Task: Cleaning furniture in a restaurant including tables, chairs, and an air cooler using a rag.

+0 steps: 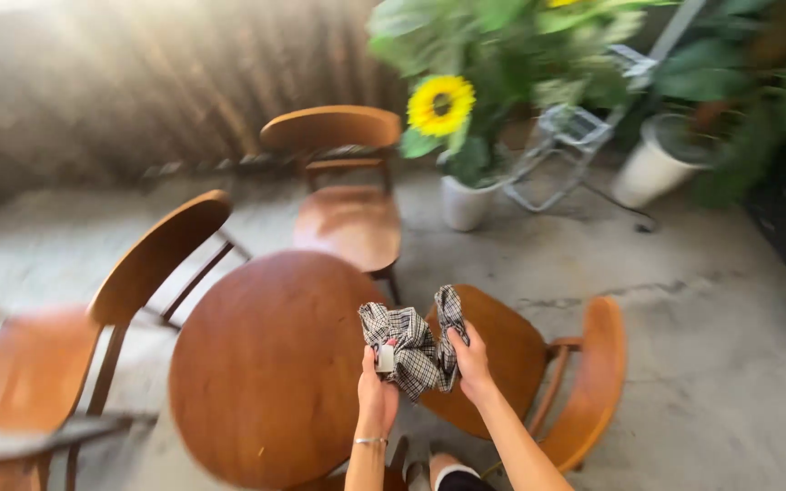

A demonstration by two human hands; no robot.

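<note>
The cloth (411, 350) is showing a black-and-white check, small squares crossing in thin dark lines. The round tabletop (266, 364) is glowing a warm reddish brown, and the chairs (347, 195) around it are wearing the same honey-brown wood. The floor (684, 300) is lying pale grey, mottled with darker cracks. The sunflower (440, 105) is shining bright yellow around a brownish centre, with green leaves (502, 45) spreading behind it. Its pot (464, 202) is looking white, and the second pot (652, 164) is looking white too. The wall (138, 82) is showing dull brown vertical ribs, washed out by sunlight.
</note>
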